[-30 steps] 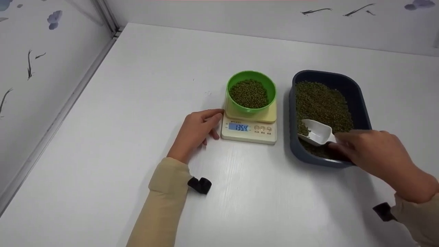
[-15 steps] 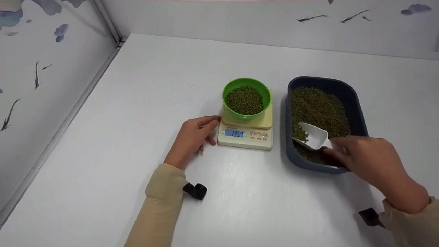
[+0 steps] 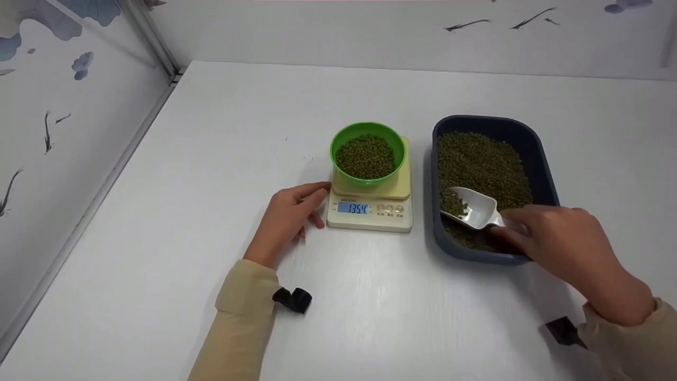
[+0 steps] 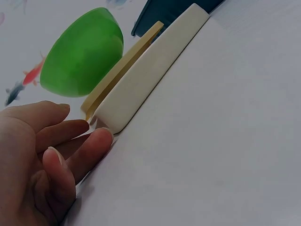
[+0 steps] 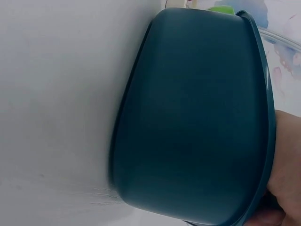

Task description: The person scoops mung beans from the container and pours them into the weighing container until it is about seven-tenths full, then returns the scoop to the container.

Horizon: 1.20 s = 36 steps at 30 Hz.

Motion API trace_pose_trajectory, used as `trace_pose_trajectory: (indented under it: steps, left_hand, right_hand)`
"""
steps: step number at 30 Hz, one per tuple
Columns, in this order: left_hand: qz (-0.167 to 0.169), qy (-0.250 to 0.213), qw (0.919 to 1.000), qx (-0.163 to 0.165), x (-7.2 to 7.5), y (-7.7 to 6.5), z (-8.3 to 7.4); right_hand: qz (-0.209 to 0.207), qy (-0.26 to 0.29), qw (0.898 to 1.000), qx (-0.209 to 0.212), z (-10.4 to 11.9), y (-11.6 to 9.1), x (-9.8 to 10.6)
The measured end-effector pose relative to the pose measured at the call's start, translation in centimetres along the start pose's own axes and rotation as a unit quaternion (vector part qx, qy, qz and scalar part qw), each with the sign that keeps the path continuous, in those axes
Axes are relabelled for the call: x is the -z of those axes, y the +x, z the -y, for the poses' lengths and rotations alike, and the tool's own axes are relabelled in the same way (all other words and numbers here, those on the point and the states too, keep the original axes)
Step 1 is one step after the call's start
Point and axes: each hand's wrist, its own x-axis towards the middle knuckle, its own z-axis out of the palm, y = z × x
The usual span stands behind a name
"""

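My right hand (image 3: 560, 241) grips the handle of a white scoop (image 3: 480, 208) inside a dark blue tub (image 3: 534, 153). Small green beans (image 3: 476, 159) lie heaped in the tub, and some sit at the scoop's front. In the right wrist view the tub's wall hides the scoop and most of the fingers. My left hand (image 3: 288, 217) rests with relaxed fingers at the left side of a kitchen scale (image 3: 365, 221), its fingertips right at the scale's edge in the left wrist view. A green bowl (image 3: 399, 153) holding beans stands on the scale, whose display reads 135.4.
Everything stands on a white table (image 3: 222, 132). The tub is close to the right of the scale. White panels with painted patterns rise behind the table and on its left (image 3: 79, 174). Tiny specks dot the table left of the bowl.
The head view has shifted, so everything appears moved a little left. Both hands keep their places, the scoop stays in the tub, and the display still reads 135.4.
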Motion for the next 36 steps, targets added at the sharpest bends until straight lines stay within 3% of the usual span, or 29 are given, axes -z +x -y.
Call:
trace_pose_trajectory:
  steps: [12, 19, 36]
  left_hand:
    - [0.001, 0.002, 0.9999, 0.01, 0.01, 0.0, -0.22]
    - [0.0, 0.004, 0.9999, -0.01, -0.1, -0.07, -0.1]
    - [0.001, 0.0, 1.0, 0.006, -0.09, -0.03, -0.07]
  right_hand:
    - [-0.002, 0.012, 1.0, 0.001, -0.17, -0.01, 0.14]
    - [-0.006, 0.017, 1.0, 0.0, -0.28, 0.03, 0.15]
    - [0.001, 0.033, 0.999, -0.013, -0.37, -0.03, 0.49]
